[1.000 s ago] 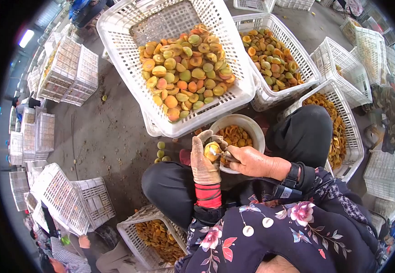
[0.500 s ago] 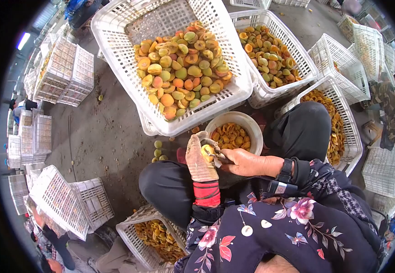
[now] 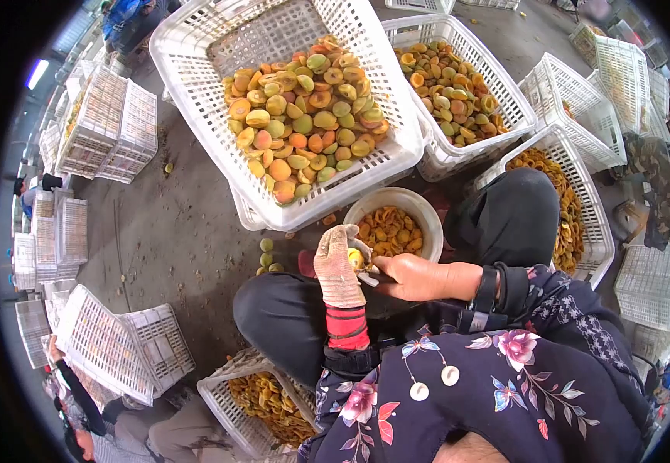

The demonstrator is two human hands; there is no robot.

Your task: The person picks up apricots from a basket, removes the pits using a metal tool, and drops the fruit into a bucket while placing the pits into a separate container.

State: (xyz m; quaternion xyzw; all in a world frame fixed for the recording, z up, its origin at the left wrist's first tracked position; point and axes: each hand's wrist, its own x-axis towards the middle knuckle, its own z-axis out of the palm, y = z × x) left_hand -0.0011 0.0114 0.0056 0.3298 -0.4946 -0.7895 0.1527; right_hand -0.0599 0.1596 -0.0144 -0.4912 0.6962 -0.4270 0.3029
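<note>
My left hand (image 3: 338,266), in a stained knit glove with a red band at the wrist, is closed around a yellow apricot (image 3: 354,258). My bare right hand (image 3: 421,278) grips a small knife-like metal tool (image 3: 367,278), its tip against the fruit; the fingers hide most of it. Just beyond both hands stands a white bucket (image 3: 432,224) holding orange fruit pieces (image 3: 389,231). A large white crate (image 3: 404,143) full of apricot halves (image 3: 304,116) sits in front of me, raised on another crate.
Another crate (image 3: 516,127) of fruit stands behind the bucket. Crates of pitted pieces (image 3: 570,208) are at my right knee and lower left (image 3: 269,405). Some green fruits (image 3: 266,245) lie on the floor. Stacked crates (image 3: 107,123) and other people (image 3: 663,181) surround the area.
The view has shifted slightly. The tool and my right hand have turned a little at the fruit, which stays in my left hand. At lower left, another person's arm now reaches up to a crate.
</note>
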